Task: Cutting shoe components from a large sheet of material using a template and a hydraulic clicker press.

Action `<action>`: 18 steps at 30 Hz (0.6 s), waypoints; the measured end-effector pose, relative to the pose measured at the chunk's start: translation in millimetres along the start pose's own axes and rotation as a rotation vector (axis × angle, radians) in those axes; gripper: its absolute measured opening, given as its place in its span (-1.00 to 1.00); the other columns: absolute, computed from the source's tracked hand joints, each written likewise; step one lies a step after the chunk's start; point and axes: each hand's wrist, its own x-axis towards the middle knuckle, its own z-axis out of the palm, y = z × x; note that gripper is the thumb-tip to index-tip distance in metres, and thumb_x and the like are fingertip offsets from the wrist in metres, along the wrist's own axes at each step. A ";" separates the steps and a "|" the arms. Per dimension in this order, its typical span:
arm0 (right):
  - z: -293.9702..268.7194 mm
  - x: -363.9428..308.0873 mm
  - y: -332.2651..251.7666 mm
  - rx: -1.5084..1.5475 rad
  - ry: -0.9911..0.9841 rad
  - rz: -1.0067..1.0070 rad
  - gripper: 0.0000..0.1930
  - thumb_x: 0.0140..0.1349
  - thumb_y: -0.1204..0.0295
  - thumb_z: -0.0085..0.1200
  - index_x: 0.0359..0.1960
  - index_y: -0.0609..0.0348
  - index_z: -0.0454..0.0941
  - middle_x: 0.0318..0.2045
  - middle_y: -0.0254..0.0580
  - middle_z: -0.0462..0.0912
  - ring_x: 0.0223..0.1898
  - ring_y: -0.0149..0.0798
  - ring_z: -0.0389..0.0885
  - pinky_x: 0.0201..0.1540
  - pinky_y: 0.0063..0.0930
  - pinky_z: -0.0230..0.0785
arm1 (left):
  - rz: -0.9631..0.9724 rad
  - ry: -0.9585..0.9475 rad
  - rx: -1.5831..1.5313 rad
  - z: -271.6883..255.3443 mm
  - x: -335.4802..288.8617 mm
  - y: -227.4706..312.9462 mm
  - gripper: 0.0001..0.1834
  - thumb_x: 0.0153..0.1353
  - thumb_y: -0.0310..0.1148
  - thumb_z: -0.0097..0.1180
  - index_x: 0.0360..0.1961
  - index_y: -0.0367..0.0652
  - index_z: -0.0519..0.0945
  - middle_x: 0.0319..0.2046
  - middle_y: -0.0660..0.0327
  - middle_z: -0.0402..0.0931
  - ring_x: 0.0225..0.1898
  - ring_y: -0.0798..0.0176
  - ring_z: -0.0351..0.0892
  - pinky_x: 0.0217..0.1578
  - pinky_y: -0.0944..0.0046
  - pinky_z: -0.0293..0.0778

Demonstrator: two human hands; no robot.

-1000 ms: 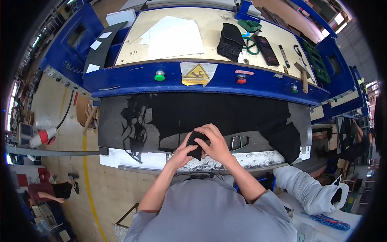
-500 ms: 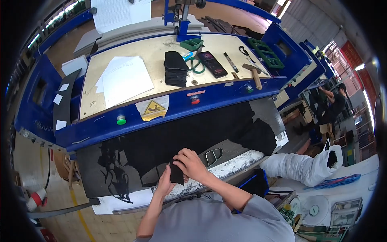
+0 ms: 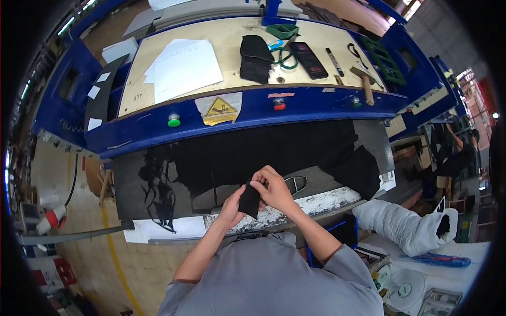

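Note:
Both hands grip one small piece of black sheet material [image 3: 249,203] in front of my chest. My left hand [image 3: 230,209] pinches its left edge, and the fingers behind it are partly hidden. At the piece's upper right edge, my right hand [image 3: 274,190] has thumb and fingers pressed together. Just right of that hand, a metal cutting die [image 3: 298,184] lies on the dark board. A wide black sheet [image 3: 232,152] spreads over the board beyond my hands. Farther back, a stack of black cut pieces [image 3: 256,59] rests on the machine's pale top.
The blue machine beam [image 3: 147,129] crosses ahead, with green [image 3: 173,120] and red [image 3: 279,105] buttons. Papers [image 3: 188,71], green scissors [image 3: 285,59], a phone [image 3: 309,60] and a hammer [image 3: 365,84] lie on top. Black scraps [image 3: 158,189] hang left; a white sack [image 3: 400,224] lies right.
The view has shifted, so the machine sits higher and farther right in the picture. Both hands still hold the black piece, its lower corner now more pointed toward me.

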 end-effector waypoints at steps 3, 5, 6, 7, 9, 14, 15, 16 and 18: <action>-1.9 0.6 5.3 0.050 -0.008 -0.009 -0.90 0.23 0.53 0.22 -0.31 0.28 0.56 -0.36 -0.26 0.48 -0.37 -0.36 0.51 -0.36 -0.49 0.37 | 0.030 -0.028 -0.001 0.7 1.1 -4.1 -0.42 0.55 -0.02 -0.40 0.18 -0.33 0.42 -0.11 -0.06 0.61 -0.12 0.01 0.67 -0.07 0.06 0.62; -3.8 -0.1 6.8 0.072 -0.014 -0.007 -0.90 0.23 0.52 0.22 -0.31 0.27 0.56 -0.38 -0.27 0.48 -0.38 -0.39 0.50 -0.36 -0.50 0.36 | 0.039 -0.034 -0.024 1.8 -1.2 -6.0 -0.44 0.56 -0.05 -0.39 0.18 -0.34 0.40 -0.11 -0.08 0.61 -0.13 -0.01 0.68 -0.06 0.03 0.63; -4.4 -1.1 8.7 0.017 -0.023 -0.029 -0.91 0.24 0.51 0.22 -0.31 0.25 0.56 -0.38 -0.27 0.48 -0.39 -0.41 0.50 -0.38 -0.51 0.35 | 0.043 -0.049 -0.046 2.6 -2.5 -6.5 -0.45 0.56 -0.07 -0.38 0.19 -0.36 0.38 -0.11 -0.10 0.60 -0.14 -0.03 0.69 -0.06 0.00 0.63; -5.2 -0.9 10.5 -0.043 -0.026 -0.055 -0.91 0.25 0.50 0.23 -0.31 0.24 0.57 -0.39 -0.26 0.48 -0.41 -0.42 0.49 -0.39 -0.53 0.33 | 0.053 -0.053 -0.041 2.3 -3.9 -8.4 -0.45 0.56 -0.07 -0.38 0.19 -0.36 0.38 -0.11 -0.10 0.60 -0.14 -0.03 0.69 -0.06 0.00 0.63; -1.6 -4.8 17.7 0.009 -0.014 0.007 -0.91 0.23 0.49 0.24 -0.31 0.21 0.58 -0.41 -0.24 0.48 -0.44 -0.41 0.48 -0.40 -0.52 0.32 | 0.051 -0.001 -0.057 1.6 -4.0 -13.0 -0.45 0.56 -0.07 -0.37 0.19 -0.36 0.38 -0.11 -0.10 0.60 -0.13 -0.05 0.69 -0.05 -0.02 0.63; -3.7 -2.2 3.5 -0.039 -0.104 -0.102 -0.89 0.20 0.46 0.23 -0.29 0.18 0.58 -0.48 -0.19 0.50 -0.41 -0.19 0.50 -0.32 -0.32 0.36 | 0.004 -0.004 -0.061 -9.2 -11.8 -10.5 -0.44 0.55 -0.06 -0.38 0.17 -0.34 0.43 -0.05 -0.11 0.59 -0.07 -0.06 0.67 -0.02 -0.01 0.61; -4.3 0.4 0.7 -0.024 -0.155 -0.064 -0.88 0.22 0.46 0.23 -0.27 0.20 0.57 -0.44 -0.20 0.54 -0.42 -0.22 0.51 -0.34 -0.34 0.37 | 0.017 -0.013 -0.056 -12.4 -11.1 -8.1 -0.44 0.55 -0.06 -0.38 0.17 -0.34 0.43 -0.05 -0.11 0.59 -0.07 -0.06 0.67 -0.02 -0.01 0.61; -4.8 5.1 -6.4 0.034 -0.195 -0.013 -0.88 0.23 0.47 0.23 -0.26 0.21 0.58 -0.43 -0.18 0.58 -0.41 -0.23 0.55 -0.33 -0.36 0.40 | 0.034 -0.064 -0.103 -15.0 -10.9 -5.6 -0.44 0.55 -0.06 -0.39 0.18 -0.32 0.43 -0.04 -0.09 0.59 -0.07 -0.05 0.67 -0.03 0.00 0.61; -7.7 20.3 -15.2 0.084 -0.234 0.028 -0.88 0.23 0.48 0.22 -0.25 0.23 0.59 -0.41 -0.17 0.62 -0.41 -0.24 0.59 -0.33 -0.37 0.43 | 0.072 -0.143 -0.118 -19.8 -10.8 -2.5 -0.41 0.56 -0.01 -0.43 0.19 -0.29 0.43 0.01 -0.07 0.58 -0.07 -0.02 0.66 -0.05 0.06 0.61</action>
